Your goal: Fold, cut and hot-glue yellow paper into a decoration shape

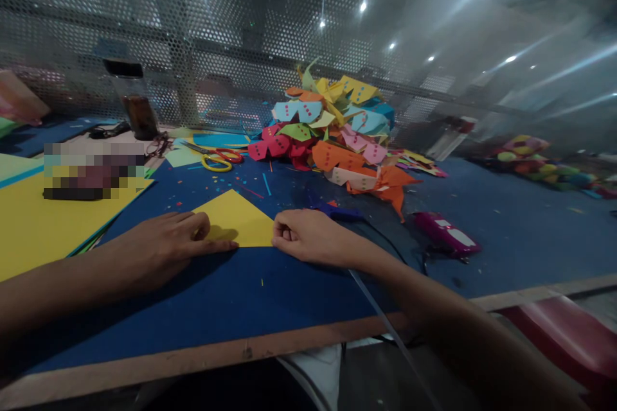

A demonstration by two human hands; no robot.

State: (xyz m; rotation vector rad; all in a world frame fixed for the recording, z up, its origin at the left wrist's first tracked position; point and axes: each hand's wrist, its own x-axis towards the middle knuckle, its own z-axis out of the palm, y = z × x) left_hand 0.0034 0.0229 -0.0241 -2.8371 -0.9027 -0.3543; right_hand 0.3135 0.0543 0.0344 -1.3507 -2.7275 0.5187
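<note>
A yellow sheet of paper point(236, 221), folded into a triangle, lies on the blue tabletop with its peak pointing away from me. My left hand point(168, 241) rests over its left side, most fingers curled and one digit stretched along the folded near edge. At the right corner, my right hand point(308, 237) is closed, its fingertips pressed down on the paper. Beyond the right hand lies a blue glue gun point(337, 210) with a dark cord. Scissors point(216, 159) with yellow and red handles lie beyond the triangle.
A heap of folded coloured paper shapes point(332, 157) with dots stands at the back. Yellow sheets point(96, 225) are stacked at left, near a dark-lidded bottle point(137, 106). A magenta object point(446, 234) sits at right. Paper scraps dot the table; its edge point(202, 359) is in front.
</note>
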